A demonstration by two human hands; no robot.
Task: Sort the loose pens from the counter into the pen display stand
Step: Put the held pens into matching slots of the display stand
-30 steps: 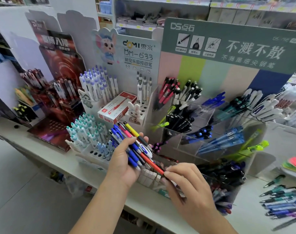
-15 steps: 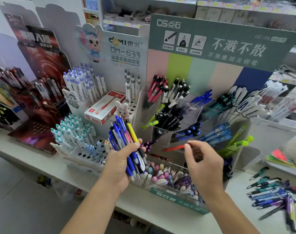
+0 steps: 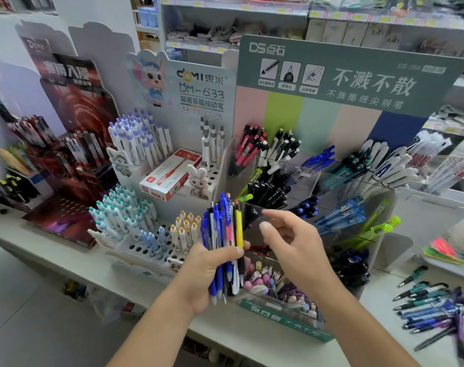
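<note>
Compartments of the clear acrylic tiered pen display stand (image 3: 305, 178) hold red, black, blue and green pens. Your left hand (image 3: 207, 271) grips a bundle of mixed blue, pink and yellow pens (image 3: 225, 234); your right hand (image 3: 291, 242) hovers beside it, fingers loosely spread, holding nothing.

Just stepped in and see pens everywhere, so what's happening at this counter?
A person is sorting pens into the clear pen display stand. The left hand grips a bundle of mixed pens, upright, mostly blue with one yellow and one pink. The right hand holds nothing, its fingers loosely spread beside the bundle in front of the stand. More loose pens lie on the counter at the right, not yet sorted.
</note>
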